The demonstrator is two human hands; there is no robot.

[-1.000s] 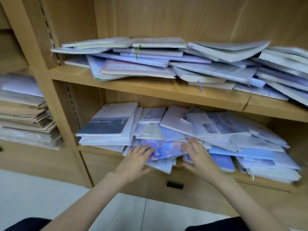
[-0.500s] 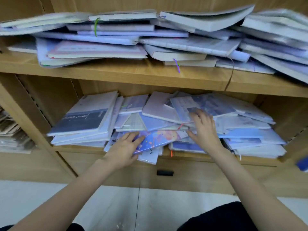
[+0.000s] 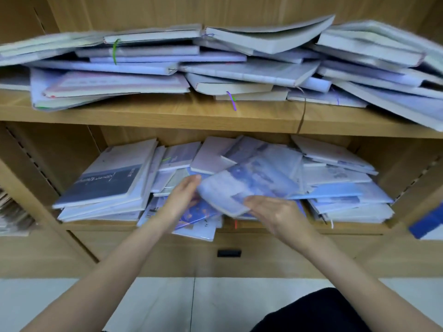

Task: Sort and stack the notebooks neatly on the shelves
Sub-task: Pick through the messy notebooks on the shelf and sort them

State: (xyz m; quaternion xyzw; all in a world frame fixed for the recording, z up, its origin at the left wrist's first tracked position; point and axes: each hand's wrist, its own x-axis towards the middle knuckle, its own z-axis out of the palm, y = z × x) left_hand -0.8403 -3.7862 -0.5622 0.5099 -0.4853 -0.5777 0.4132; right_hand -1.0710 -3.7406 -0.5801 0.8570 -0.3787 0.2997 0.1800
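A loose heap of notebooks covers the lower shelf (image 3: 103, 225). My right hand (image 3: 275, 214) grips the near edge of a pale blue notebook with a cloudy cover (image 3: 249, 185), lifted above the heap. My left hand (image 3: 182, 195) touches that notebook's left edge with straight fingers. Under my hands lies a bright blue and purple notebook (image 3: 194, 214). At the left of the shelf a white notebook with a dark blue band (image 3: 110, 176) tops a small stack. Another untidy pile of notebooks (image 3: 215, 65) fills the upper shelf (image 3: 167, 116).
A wooden drawer front with a black slot handle (image 3: 229, 253) sits below the lower shelf. Stacked papers (image 3: 12, 216) show in the bay at far left. A blue object (image 3: 429, 224) is at the right edge. Pale floor tiles (image 3: 167, 305) lie below.
My right hand has pulled the pale blue cloudy notebook out of the heap and raised it towards me. My left hand has left the bright blue notebook and moved up to the lifted one's edge.
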